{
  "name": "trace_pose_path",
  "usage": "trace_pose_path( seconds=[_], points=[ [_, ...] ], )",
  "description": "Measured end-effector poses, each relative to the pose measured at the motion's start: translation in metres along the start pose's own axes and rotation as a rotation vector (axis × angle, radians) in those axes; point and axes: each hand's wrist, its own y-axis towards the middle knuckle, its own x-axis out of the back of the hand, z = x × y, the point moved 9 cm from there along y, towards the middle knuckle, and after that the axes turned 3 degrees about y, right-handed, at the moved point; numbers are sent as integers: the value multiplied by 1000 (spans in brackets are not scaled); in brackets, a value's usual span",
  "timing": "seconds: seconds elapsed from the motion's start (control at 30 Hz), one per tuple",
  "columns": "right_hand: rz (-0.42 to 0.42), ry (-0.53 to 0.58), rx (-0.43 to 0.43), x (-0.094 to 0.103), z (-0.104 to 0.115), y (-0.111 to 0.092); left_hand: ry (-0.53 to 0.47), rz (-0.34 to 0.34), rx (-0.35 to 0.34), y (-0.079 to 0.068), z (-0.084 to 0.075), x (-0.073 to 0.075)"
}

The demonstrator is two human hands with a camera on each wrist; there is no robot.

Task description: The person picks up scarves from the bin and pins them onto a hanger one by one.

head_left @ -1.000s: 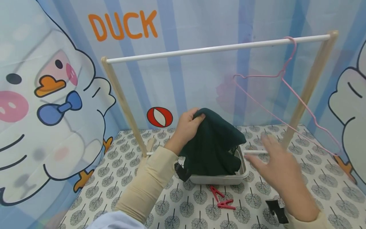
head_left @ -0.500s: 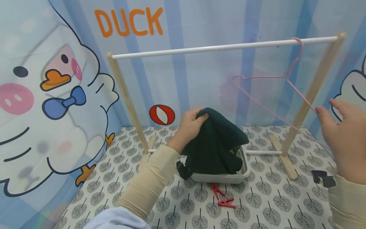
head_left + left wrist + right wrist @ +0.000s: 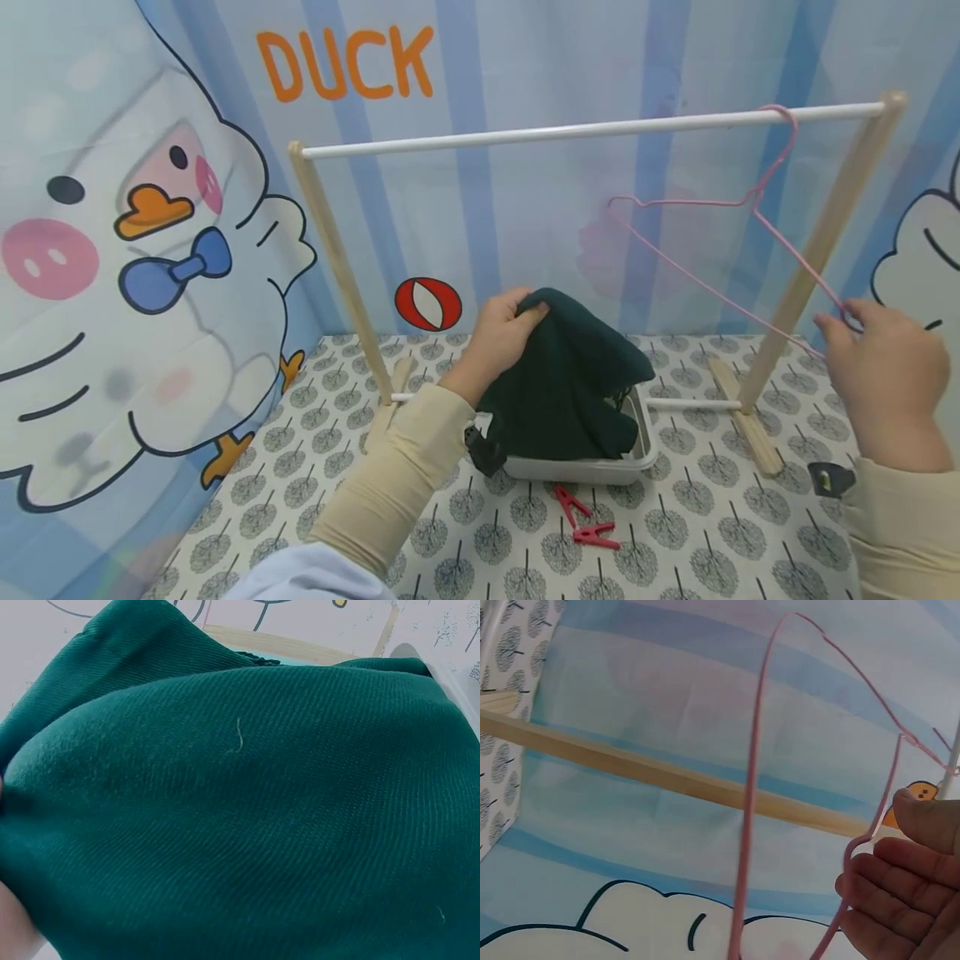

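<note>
In the head view, my left hand (image 3: pixel 498 333) pinches the top of a dark green ribbed cloth (image 3: pixel 566 383) between thumb and fingers. The cloth drapes down into a white plastic basin (image 3: pixel 577 471). It fills most of the left wrist view, with part of the left hand at that view's edge. A pink hanger (image 3: pixel 697 283) hangs by its hook near the right end of the white rail (image 3: pixel 570 131). My right hand (image 3: pixel 888 362) is at the hanger's lower right corner. In the right wrist view, its fingers (image 3: pixel 889 889) touch the wire while the thumb stands apart.
Two red clothespins (image 3: pixel 585 521) lie on the tree-patterned tablecloth (image 3: pixel 517 558) in front of the basin. Wooden posts (image 3: pixel 341 275) carry the rail, and a lower white bar (image 3: pixel 693 404) runs behind the basin. A duck-printed curtain (image 3: pixel 525 225) stands behind.
My right hand has moved right, from beside the basin to the hanger's lower right corner, and now touches it. The left hand keeps its pinch on the green cloth. The view has shifted slightly.
</note>
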Motion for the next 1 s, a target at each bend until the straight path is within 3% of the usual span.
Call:
trace_pose_path(
  seconds=[0.27,0.47,0.7,1.0],
  points=[
    [70,35,-20,-20,-18,1,8,-8,14,-2,4,-2],
    [-12,88,51,-19,-16,-2,-3,-3,10,-2,3,-2],
    [-87,151,43,-19,-14,-6,-5,8,10,-1,2,-2],
    [-245,229,73,-2,-8,-11,-8,9,-13,-1,0,0]
  ],
)
